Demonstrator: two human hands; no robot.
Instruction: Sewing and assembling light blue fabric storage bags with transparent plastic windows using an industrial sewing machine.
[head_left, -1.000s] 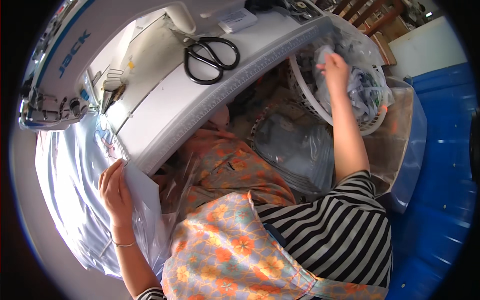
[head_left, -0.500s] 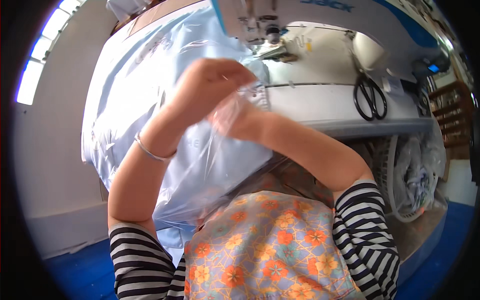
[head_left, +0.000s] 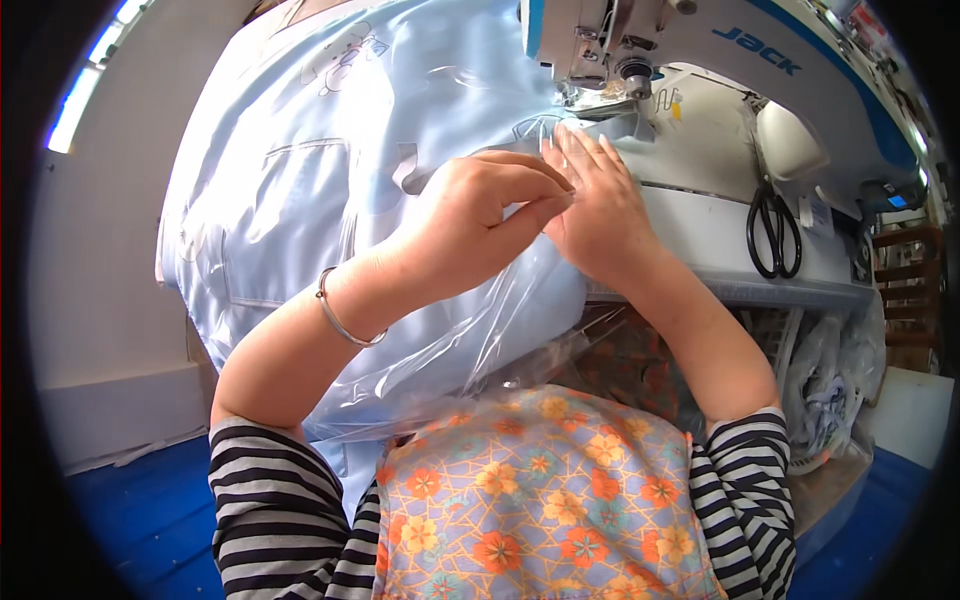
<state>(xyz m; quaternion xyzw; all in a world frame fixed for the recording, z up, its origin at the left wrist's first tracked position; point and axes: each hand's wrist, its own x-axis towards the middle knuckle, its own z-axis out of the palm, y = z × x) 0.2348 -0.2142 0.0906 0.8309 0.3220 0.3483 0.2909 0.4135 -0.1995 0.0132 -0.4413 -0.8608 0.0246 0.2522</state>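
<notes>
My left hand [head_left: 470, 225] pinches the edge of a clear plastic bag [head_left: 500, 330] between thumb and fingers, a metal bangle on its wrist. My right hand [head_left: 595, 205] lies flat beside it with fingers spread, pressing on the bag and the pale blue fabric [head_left: 330, 180] beneath. The blue fabric is spread over the sewing table and hangs down toward my lap. Both hands sit just in front of the needle area of a white and blue sewing machine [head_left: 640, 60].
Black scissors [head_left: 775, 230] lie on the machine bed to the right. Under the table's right end hangs a basket with bagged items [head_left: 825, 390]. A floral apron [head_left: 540, 500] covers my lap. Blue floor [head_left: 140, 520] shows at lower left.
My right hand left the basket on the right and came to the fabric. Both hands have moved up to the machine's needle area, holding the plastic bag over the blue fabric.
</notes>
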